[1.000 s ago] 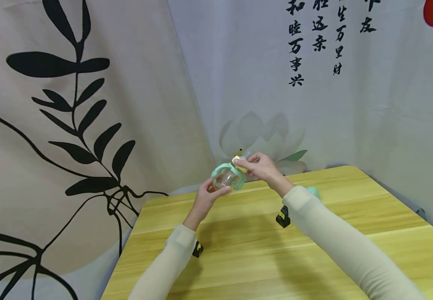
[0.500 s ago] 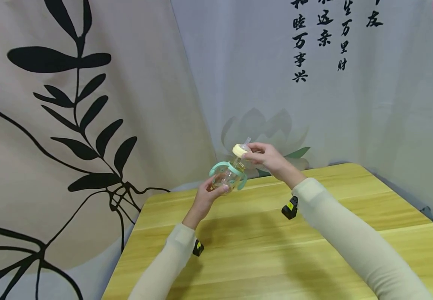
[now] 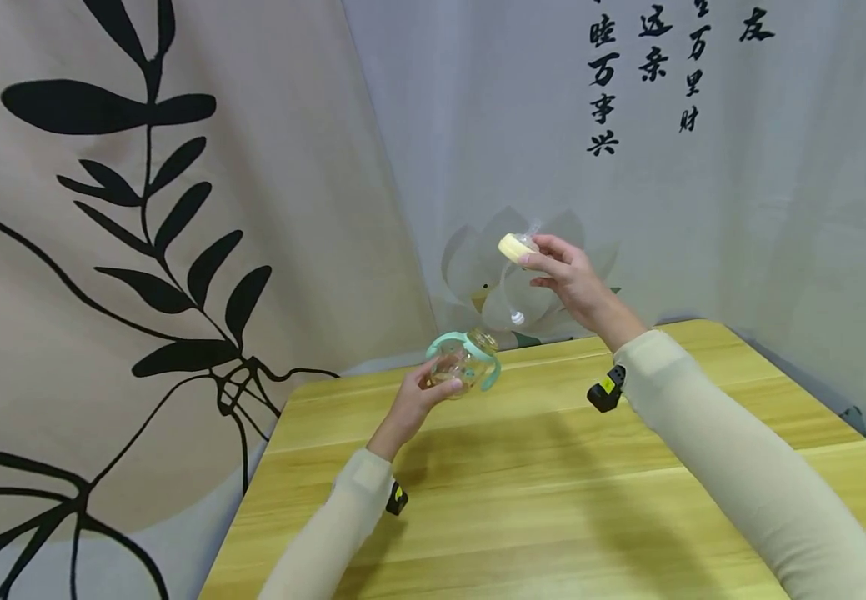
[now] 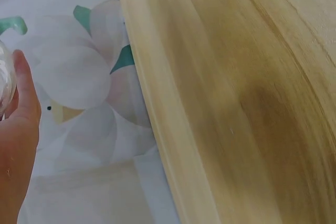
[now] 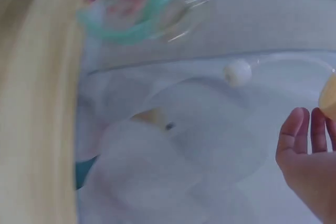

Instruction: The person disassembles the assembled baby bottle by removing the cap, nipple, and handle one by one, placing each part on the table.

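Observation:
My left hand grips a clear baby bottle by its lower body, above the far part of the table. The bottle leans to the right, its neck uncovered, with a mint-green two-handled ring around the shoulder. Up and to the right, my right hand pinches a pale yellow bottle collar with a clear spout on top. From the collar hangs a thin straw with a white weighted ball at its end, apart from the bottle. In the left wrist view only the bottle's edge shows beside the fingers.
A wooden table spreads below both hands, its far edge close to a printed cloth backdrop. Black wrist cameras sit at both cuffs, the right one hanging under the sleeve.
The collar has come off the bottle neck. My right hand has lifted it up and to the right, drawing the straw out. The left hand stays nearly in place with the bottle.

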Demonstrator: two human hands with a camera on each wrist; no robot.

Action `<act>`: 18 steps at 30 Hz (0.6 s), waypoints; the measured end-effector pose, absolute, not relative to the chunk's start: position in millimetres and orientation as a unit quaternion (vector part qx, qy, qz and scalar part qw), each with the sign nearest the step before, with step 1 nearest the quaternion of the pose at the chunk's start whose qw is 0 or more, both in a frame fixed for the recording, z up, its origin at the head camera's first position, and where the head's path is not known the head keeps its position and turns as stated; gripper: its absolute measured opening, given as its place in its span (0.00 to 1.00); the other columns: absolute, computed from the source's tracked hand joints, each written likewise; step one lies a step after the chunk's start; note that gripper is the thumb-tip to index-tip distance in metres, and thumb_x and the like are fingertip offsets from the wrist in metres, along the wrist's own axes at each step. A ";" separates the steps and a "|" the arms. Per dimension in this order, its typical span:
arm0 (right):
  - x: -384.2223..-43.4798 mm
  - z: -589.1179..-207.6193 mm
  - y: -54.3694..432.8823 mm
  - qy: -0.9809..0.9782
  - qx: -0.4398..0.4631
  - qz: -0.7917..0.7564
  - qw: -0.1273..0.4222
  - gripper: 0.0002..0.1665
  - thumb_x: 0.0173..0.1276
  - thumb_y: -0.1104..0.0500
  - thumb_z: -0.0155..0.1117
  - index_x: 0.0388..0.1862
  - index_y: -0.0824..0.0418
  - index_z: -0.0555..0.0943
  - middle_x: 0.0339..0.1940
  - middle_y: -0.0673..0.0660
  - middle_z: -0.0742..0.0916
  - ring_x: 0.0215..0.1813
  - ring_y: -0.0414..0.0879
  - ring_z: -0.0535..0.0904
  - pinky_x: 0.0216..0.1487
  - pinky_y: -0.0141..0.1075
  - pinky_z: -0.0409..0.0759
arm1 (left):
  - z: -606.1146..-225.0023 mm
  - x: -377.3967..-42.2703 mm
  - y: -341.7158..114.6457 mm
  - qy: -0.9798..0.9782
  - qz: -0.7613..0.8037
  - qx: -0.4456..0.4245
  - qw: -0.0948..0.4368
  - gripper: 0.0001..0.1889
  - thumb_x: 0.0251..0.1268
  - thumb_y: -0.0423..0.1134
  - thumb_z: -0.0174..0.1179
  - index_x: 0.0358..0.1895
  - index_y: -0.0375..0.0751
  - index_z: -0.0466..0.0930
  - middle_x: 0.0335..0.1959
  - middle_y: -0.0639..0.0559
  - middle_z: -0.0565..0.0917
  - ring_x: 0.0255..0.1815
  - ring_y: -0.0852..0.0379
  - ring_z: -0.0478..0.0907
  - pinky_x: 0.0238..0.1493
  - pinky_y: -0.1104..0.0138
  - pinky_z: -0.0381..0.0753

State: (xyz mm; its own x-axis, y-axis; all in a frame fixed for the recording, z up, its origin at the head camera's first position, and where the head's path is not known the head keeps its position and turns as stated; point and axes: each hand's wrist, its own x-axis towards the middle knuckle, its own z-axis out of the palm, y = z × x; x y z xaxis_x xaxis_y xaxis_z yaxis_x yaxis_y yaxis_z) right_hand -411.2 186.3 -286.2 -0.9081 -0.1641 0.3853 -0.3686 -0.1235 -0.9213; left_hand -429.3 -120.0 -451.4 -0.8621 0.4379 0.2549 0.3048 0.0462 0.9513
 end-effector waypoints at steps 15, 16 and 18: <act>-401.4 -393.2 232.8 -0.761 0.123 0.636 0.046 0.34 0.82 0.49 0.62 0.74 0.70 0.71 0.54 0.48 0.82 0.54 0.39 0.80 0.55 0.32 0.81 | -449.5 -425.6 -118.5 0.714 0.651 0.251 0.058 0.29 0.75 0.46 0.66 0.77 0.54 0.74 0.68 0.43 0.80 0.64 0.48 0.82 0.66 0.58 0.83; -400.3 -397.4 234.3 -0.762 0.123 0.635 0.041 0.33 0.82 0.49 0.62 0.74 0.70 0.71 0.54 0.47 0.82 0.53 0.39 0.80 0.56 0.33 0.81 | -449.1 -425.4 -117.7 0.716 0.649 0.250 0.059 0.30 0.75 0.47 0.67 0.77 0.54 0.74 0.68 0.43 0.80 0.64 0.48 0.82 0.66 0.58 0.83; -398.0 -405.4 236.7 -0.762 0.120 0.636 0.032 0.32 0.82 0.49 0.61 0.72 0.70 0.71 0.53 0.47 0.82 0.53 0.39 0.80 0.56 0.34 0.81 | -448.6 -425.3 -115.9 0.718 0.646 0.250 0.064 0.30 0.75 0.48 0.67 0.77 0.54 0.74 0.67 0.43 0.80 0.63 0.49 0.82 0.65 0.58 0.83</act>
